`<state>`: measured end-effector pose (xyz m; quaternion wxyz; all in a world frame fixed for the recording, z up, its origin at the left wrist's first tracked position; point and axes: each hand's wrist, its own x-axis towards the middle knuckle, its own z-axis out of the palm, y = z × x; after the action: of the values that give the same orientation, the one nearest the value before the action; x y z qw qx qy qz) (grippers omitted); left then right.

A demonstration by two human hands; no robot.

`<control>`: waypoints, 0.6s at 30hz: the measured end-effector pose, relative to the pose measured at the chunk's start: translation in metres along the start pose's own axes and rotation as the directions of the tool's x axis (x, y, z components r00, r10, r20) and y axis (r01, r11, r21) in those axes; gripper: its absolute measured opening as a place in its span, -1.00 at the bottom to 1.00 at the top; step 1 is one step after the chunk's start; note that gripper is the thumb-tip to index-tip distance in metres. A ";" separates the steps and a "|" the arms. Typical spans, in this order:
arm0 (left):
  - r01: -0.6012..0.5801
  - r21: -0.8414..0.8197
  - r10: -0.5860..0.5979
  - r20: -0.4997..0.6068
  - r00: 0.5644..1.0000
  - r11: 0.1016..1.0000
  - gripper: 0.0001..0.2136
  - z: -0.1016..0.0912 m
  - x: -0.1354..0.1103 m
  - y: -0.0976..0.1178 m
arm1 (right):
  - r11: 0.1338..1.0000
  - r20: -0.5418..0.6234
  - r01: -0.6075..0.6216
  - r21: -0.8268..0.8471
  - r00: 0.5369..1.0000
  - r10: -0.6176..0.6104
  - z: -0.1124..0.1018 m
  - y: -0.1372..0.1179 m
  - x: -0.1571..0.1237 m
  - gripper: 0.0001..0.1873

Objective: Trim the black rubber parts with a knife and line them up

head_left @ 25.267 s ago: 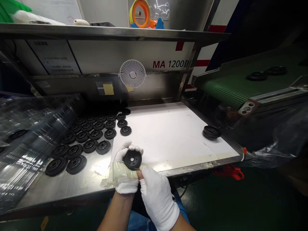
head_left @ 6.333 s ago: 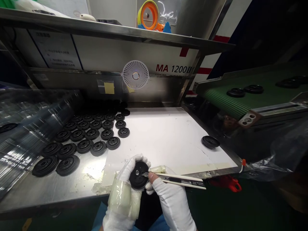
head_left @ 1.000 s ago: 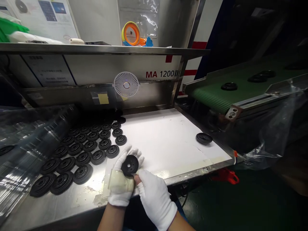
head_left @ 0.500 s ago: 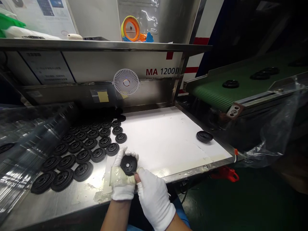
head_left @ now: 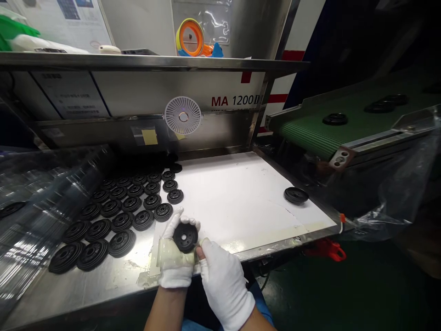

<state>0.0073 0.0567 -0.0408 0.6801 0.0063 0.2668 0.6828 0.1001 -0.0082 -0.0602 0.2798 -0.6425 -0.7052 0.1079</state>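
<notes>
A round black disc (head_left: 186,237) with a small centre hole is cupped in my left hand (head_left: 175,257), which wears a white glove with a yellowish patch over the palm. Its gloved fingers curl around the disc's far edge. My right hand (head_left: 222,278), gloved in white with the thumb tip bare, is pinched close to the disc's lower right edge. What sits between those fingers, if anything, is too small to make out. To the left, several similar black ringed discs (head_left: 121,242) lie in rows. One more black disc (head_left: 296,195) rests at the white sheet's right side.
A white sheet (head_left: 227,197) covers part of the metal table (head_left: 99,294). Clear plastic trays (head_left: 51,220) stand at the left. On the right runs a green conveyor (head_left: 310,131) carrying several black discs. A small fan (head_left: 183,116) hangs below the shelf (head_left: 155,62).
The view has shifted slightly. My right hand has drawn a little away from the disc's lower edge, while my left hand keeps its hold on the disc.
</notes>
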 end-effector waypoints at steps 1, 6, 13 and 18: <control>-0.035 -0.006 0.035 -0.010 0.999 0.999 -0.82 0.000 0.001 -0.001 | 1.000 -0.004 0.004 0.006 1.000 -0.004 0.002 -0.003 -0.001 -0.76; -0.067 0.072 0.062 0.072 0.995 0.995 -0.77 0.000 -0.005 0.001 | 0.999 -0.015 0.040 0.015 0.999 -0.040 -0.001 -0.004 -0.001 -0.77; 0.030 0.099 -0.040 0.098 0.994 0.995 -0.79 -0.004 -0.004 0.001 | 0.999 -0.011 0.002 -0.050 1.000 -0.003 -0.007 0.007 0.003 -0.78; -0.032 -0.012 0.032 0.019 0.999 0.999 -0.88 -0.001 0.004 -0.001 | 1.000 0.000 -0.006 -0.008 1.000 0.006 0.000 -0.004 -0.002 -0.77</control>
<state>0.0076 0.0596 -0.0436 0.6714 0.0131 0.2563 0.6952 0.0967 -0.0110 -0.0582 0.2768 -0.6456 -0.7038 0.1060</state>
